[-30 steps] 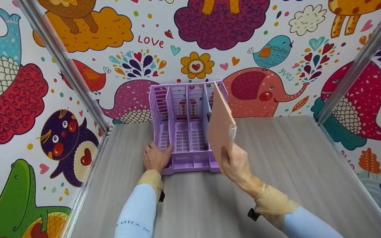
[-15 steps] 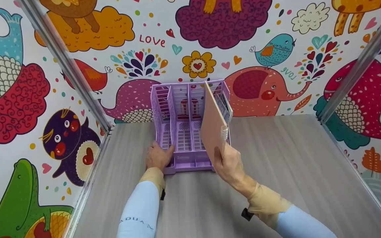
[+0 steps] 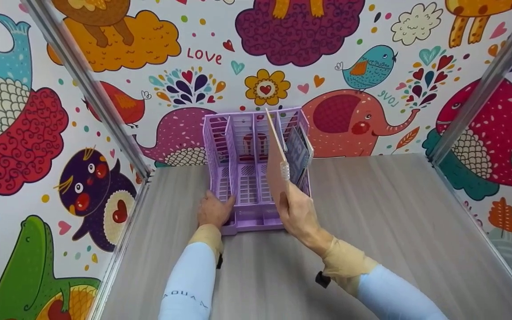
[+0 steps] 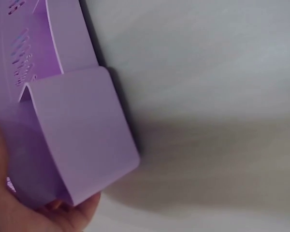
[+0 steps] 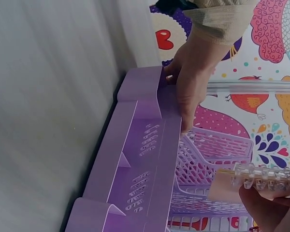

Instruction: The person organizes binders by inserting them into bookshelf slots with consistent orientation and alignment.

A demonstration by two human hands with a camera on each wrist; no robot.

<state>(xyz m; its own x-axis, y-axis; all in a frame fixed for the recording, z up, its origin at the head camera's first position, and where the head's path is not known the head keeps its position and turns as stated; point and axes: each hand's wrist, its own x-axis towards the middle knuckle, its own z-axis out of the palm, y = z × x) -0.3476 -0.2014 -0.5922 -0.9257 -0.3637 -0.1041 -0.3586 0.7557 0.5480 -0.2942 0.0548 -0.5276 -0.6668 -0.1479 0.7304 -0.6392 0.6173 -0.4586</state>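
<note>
A purple desk file organizer (image 3: pixel 256 211) with upright dividers stands against the back wall. My left hand (image 3: pixel 214 211) grips its front left corner; in the left wrist view the thumb and fingers (image 4: pixel 89 205) wrap around that corner. My right hand (image 3: pixel 298 215) pinches a peach-covered notebook (image 3: pixel 276 155) by its ring-bound near edge. Clear binding rings (image 5: pixel 263 176) show in the right wrist view. The notebook stands upright on edge, over the right-middle part of the organizer, its lower edge hidden by my hand and the organizer. Right of it, a dark-covered book (image 3: pixel 298 155) leans in the rightmost compartment.
The grey wood-grain table (image 3: pixel 371 231) stretches in front and to both sides. Walls with cartoon animals enclose it at the back and sides, with metal posts (image 3: pixel 469 93) at the corners. Purple dividers (image 3: pixel 231 155) separate the compartments left of the notebook.
My right hand has carried the notebook leftward across the organizer, uncovering the dark book in the right compartment. My left hand keeps its grip on the corner.
</note>
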